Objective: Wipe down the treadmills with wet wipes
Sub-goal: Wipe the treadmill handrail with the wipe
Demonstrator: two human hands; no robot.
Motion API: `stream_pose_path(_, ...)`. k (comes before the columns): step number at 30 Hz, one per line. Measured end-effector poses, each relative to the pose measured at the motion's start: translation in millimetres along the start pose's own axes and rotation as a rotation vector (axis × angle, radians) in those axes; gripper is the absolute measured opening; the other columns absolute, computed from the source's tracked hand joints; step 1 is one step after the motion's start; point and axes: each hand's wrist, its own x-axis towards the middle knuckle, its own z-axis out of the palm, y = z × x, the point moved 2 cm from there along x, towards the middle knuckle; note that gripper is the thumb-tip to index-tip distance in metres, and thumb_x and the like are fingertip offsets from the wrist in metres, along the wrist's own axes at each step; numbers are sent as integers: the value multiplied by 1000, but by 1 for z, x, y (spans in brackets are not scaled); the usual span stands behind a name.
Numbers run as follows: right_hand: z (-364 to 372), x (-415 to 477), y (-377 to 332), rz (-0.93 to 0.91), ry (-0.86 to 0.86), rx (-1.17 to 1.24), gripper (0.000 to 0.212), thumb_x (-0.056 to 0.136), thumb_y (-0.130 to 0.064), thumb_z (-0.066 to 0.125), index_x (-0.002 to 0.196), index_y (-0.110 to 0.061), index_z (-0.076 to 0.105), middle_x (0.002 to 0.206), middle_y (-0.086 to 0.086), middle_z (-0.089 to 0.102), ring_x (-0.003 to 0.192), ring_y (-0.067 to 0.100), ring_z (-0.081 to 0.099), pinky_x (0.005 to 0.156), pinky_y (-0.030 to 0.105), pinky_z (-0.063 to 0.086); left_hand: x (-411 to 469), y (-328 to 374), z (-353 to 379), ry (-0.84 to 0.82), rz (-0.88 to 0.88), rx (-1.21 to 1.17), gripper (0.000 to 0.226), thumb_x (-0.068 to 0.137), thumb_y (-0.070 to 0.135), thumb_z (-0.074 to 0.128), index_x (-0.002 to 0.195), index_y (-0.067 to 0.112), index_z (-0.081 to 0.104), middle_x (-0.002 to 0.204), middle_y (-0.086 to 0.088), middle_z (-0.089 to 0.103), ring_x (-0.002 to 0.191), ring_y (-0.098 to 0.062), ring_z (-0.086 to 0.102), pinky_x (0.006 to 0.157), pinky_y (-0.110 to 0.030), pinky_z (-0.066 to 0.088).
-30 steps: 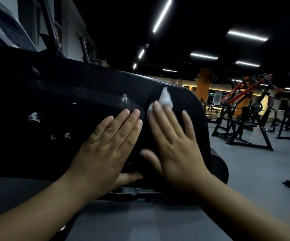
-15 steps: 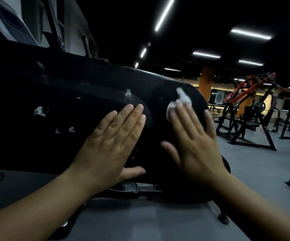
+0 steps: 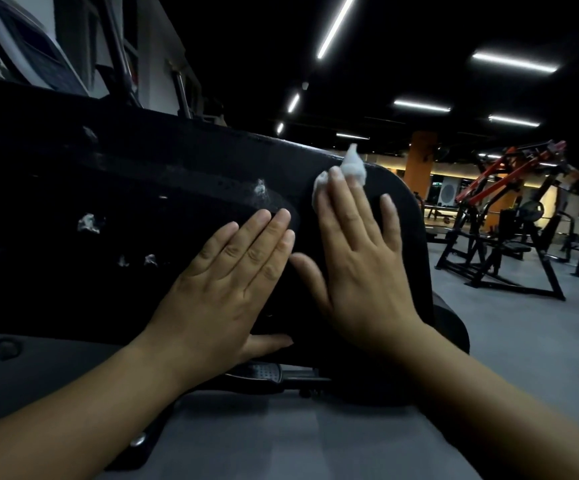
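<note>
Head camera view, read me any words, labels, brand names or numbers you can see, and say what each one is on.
No readable text anywhere in this view.
Black treadmill panel: no label or brand shows; its white flecks are specks, not letters.
Red weight machine: any marking on its frame is too blurred to read.
Wet wipe under the right hand: plain, no print visible.

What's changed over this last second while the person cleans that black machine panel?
The right hand, fingers flat on the crumpled white wet wipe, slid it rightward toward the rounded end of the black treadmill panel, then up to its top edge. Nothing was picked up or let go. The left hand stayed pressed flat on the panel, and the white flecks to its left remain.
</note>
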Motion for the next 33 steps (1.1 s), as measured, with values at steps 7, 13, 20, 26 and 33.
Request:
stream_pose_path(7,3,-30,31,58,20,-116,70,105,-53,28,158,-7,25,166,13,17,154,24,17,123,57,11,-1,-2,4,-11,10,44,114,84,82,37,159,0,10,168,-17,7,155,-30,8,125,-46,11)
stream_pose_path(13,27,-81,-21,-216,-97,-60,76,102,-57,32,159,-9,17,168,10,8,155,25,11,124,52,7,-1,-2,3,28,16,-5,111,85,79,42,158,-1,16,167,-17,12,155,-30,12,124,-47,17)
stream_pose_path(20,13,-43,0,120,34,-1,72,105,-56,21,158,-7,21,166,11,12,155,27,14,123,55,6,-17,-1,3,8,-75,35,116,85,81,47,159,-1,11,167,-19,7,155,-32,9,125,-49,14)
stream_pose_path(26,37,-88,-30,-267,-31,10,74,103,-54,38,160,-10,19,167,9,10,155,25,13,124,49,8,-34,-3,5,6,-126,39,111,87,79,40,157,-3,15,166,-22,13,154,-34,14,124,-49,17)
stream_pose_path(33,31,-61,-40,-119,-11,102,77,103,-58,29,159,-7,20,166,12,6,155,29,9,123,54,5,-35,-4,-5,-79,-118,73,113,86,78,44,158,-2,11,166,-21,9,154,-34,11,125,-49,17)
